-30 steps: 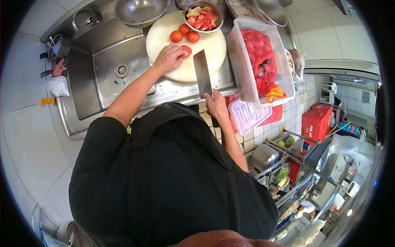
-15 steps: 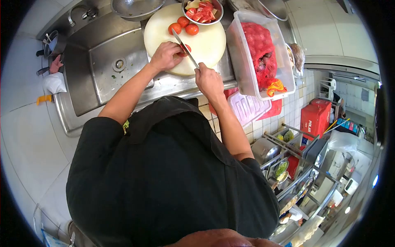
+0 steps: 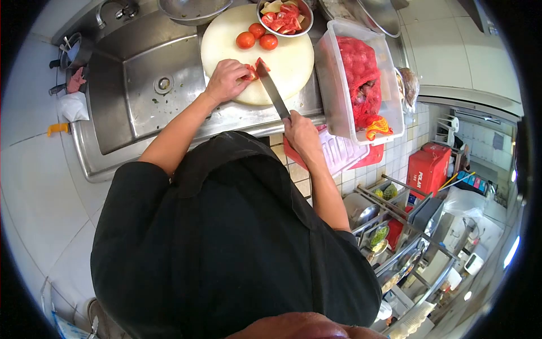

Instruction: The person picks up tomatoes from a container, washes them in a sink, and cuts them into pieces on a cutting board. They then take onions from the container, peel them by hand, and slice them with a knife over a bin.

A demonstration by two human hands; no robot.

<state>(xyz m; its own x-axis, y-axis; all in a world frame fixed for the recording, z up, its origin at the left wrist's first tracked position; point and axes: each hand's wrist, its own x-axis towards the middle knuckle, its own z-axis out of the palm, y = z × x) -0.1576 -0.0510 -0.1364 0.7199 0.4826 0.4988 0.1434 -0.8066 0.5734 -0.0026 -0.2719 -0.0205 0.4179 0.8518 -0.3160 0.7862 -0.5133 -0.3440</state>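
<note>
My left hand [image 3: 226,82] rests on a round white cutting board [image 3: 296,68], its fingers closed on a cut tomato piece [image 3: 251,72]. In my right hand [image 3: 301,134] is the handle of a kitchen knife [image 3: 272,90]; the blade slants up and left over the board. At the blade's tip lies a tomato wedge [image 3: 261,64], apart from the piece under my left fingers. Farther back on the board sit three whole tomatoes [image 3: 245,40]. A metal bowl [image 3: 308,25] at the board's far edge holds tomato wedges [image 3: 287,19] and some pale pieces.
Left of the board is a steel sink [image 3: 141,73] with a faucet [image 3: 113,11]. To the right stands a clear plastic bin [image 3: 333,85] holding a red mesh bag [image 3: 359,68]. A metal pan [image 3: 195,11] sits behind. A rack [image 3: 418,229] stands lower right.
My right hand has drawn the knife down and to the right, off the tomato. A wedge now lies separated beside the piece in my left hand. The camera view has shifted slightly.
</note>
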